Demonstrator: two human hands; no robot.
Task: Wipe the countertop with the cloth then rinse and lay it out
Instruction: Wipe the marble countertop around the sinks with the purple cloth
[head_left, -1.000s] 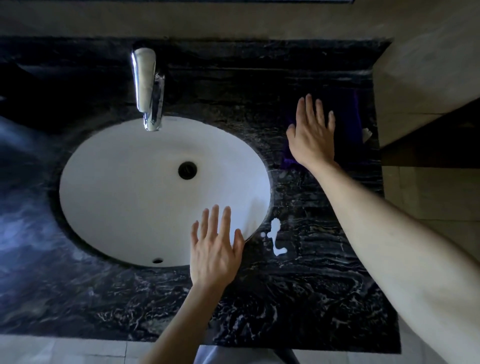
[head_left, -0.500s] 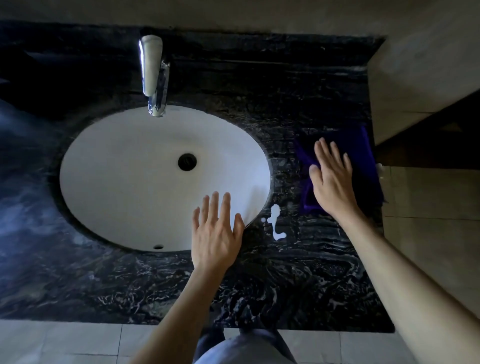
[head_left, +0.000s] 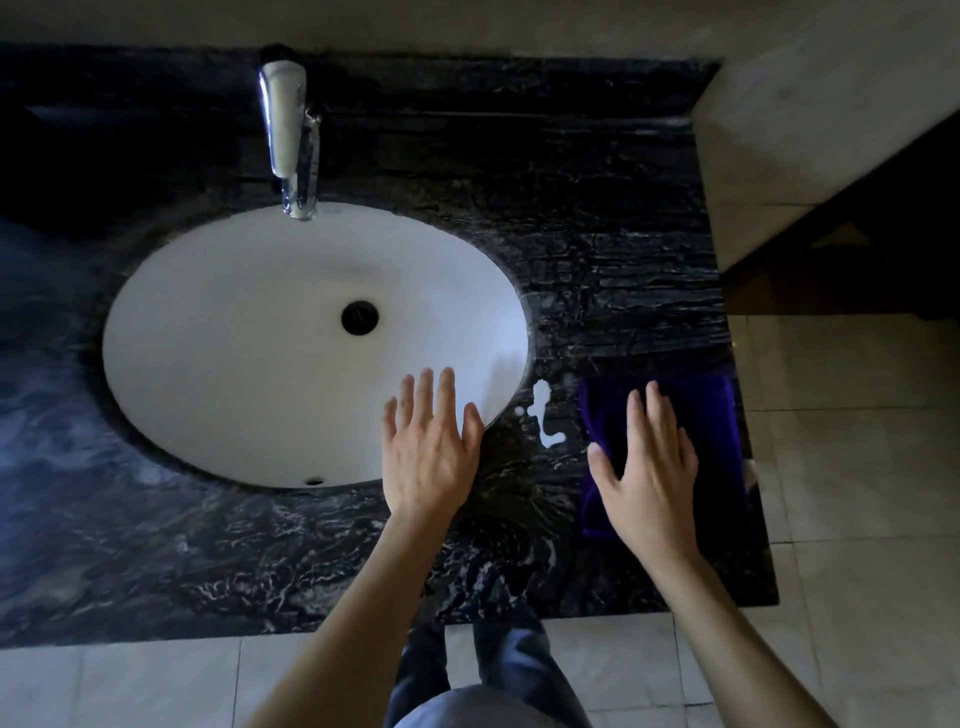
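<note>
a black marble countertop (head_left: 597, 249) with a white sink (head_left: 234, 364) carries a flat purple cloth (head_left: 711, 441) near its right edge.

Bathroom, domestic or hotel type. Evidence: white oval undermount basin (head_left: 260, 338) set into a black marble worktop (head_left: 597, 234) with white veining, taking up the centre-left of the frame. Dark drain hole (head_left: 359, 316) mid-bowl, small overflow slot (head_left: 313, 481) at the bowl's lower edge. Chrome tap (head_left: 291, 140) at top centre, spout over the basin. Matching marble upstand along the top. Beige wall tiles (head_left: 810, 104) at upper right, pale floor tiles (head_left: 857, 467) with grout lines at right and along the bottom. Lighting dim.
</note>
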